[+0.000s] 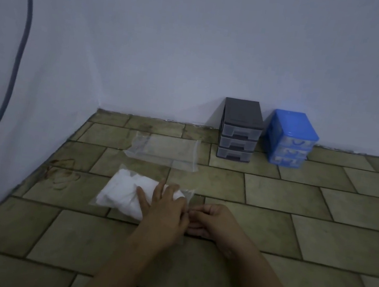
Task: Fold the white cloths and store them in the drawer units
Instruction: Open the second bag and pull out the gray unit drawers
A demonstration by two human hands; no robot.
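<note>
A clear plastic bag stuffed with white cloths (125, 194) lies on the tiled floor in front of me. My left hand (164, 209) rests on the bag's right end, fingers spread over it. My right hand (212, 219) is beside it, fingers curled, pinching the bag's open edge near the left hand's fingertips. Against the far wall stand a grey three-drawer unit (240, 132) and, right of it, a blue three-drawer unit (291, 139), all drawers closed.
An empty clear plastic bag (165, 151) lies flat on the floor beyond the full one. Several rubber bands (62, 174) lie to the left by the wall. A grey cable (17, 51) hangs down the left wall.
</note>
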